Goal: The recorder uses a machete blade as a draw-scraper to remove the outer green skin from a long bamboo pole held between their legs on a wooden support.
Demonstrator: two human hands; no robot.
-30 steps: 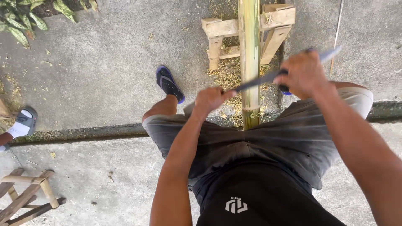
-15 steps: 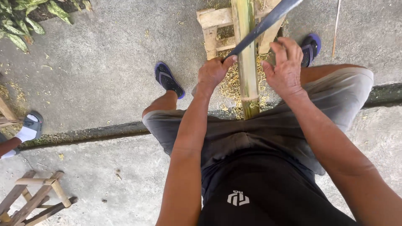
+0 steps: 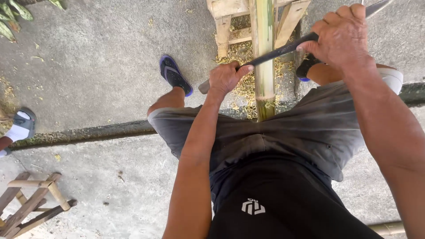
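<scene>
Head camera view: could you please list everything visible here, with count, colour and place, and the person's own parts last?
Bamboo pole: one, green-yellow, running from the person's lap up across the wooden stand.
Long blade: one, dark metal, laid across the pole, gripped at both ends.
Wooden stand: one, pale wood, top centre under the pole.
Shavings: a scatter, yellowish, on the ground around the stand.
Small wooden frame: one, brown, bottom left.
Leaves: a few, green, top left corner.
Another person's foot: one, in a grey-white sandal, left edge.
Concrete floor: grey, with a dark seam running across.
Sandals: two, dark with blue edges, on the person's feet.
Shorts: grey.
Left hand: grips the blade's lower end.
Right hand: grips its upper end.
</scene>
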